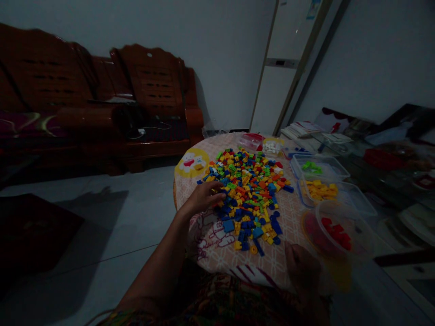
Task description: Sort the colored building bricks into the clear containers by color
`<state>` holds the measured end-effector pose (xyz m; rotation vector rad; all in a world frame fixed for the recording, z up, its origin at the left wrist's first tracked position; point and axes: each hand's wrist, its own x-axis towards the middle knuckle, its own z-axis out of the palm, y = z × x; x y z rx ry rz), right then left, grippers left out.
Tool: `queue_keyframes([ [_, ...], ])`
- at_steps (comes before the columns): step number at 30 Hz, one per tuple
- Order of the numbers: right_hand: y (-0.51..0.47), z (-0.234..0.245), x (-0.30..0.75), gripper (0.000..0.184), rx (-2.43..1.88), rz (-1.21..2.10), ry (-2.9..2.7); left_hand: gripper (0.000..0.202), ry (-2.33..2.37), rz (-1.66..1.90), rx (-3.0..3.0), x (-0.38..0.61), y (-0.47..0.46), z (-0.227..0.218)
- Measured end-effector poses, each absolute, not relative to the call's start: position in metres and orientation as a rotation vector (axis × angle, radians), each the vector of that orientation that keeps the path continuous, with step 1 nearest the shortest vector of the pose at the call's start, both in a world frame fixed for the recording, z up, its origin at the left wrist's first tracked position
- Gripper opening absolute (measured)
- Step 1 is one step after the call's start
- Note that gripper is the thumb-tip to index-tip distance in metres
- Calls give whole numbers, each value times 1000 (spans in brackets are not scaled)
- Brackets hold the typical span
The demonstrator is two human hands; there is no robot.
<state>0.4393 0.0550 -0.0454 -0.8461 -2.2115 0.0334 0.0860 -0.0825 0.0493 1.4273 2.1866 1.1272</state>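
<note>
A heap of small plastic bricks [249, 185] in blue, yellow, green, orange and red covers the middle of a round table [217, 253] with a patterned cloth. My left hand [204, 197] reaches into the heap's left edge, its fingers curled onto the bricks there; what they pinch is too small to name. My right hand [301, 267] rests at the table's near edge, fingers bent, beside a round clear tub of red bricks [335, 235]. Whether it grips the tub or anything else is too dark to see.
Clear tubs hold yellow bricks [321, 189] and green bricks [311, 167] at the right. More small containers [251, 140] stand at the table's far side. A wooden sofa [102, 104] lines the left wall. A cluttered glass table [390, 172] is at the right.
</note>
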Motion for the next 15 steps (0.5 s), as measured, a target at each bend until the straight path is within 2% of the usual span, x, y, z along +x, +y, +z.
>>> queue_keyframes([
  [3, 55, -44, 438, 47, -849, 30, -2210, 46, 2382, 1311, 1310, 77, -64, 42],
  [7, 54, -41, 436, 50, -831, 28, -2208, 41, 2834, 1072, 1120, 58, -49, 30],
  [10, 52, -40, 434, 49, -826, 34, -2189, 36, 2855, 972, 1079, 47, -45, 26],
  [15, 50, -42, 432, 42, -816, 69, -2191, 21, 2788, 1106, 1056, 35, -42, 25],
])
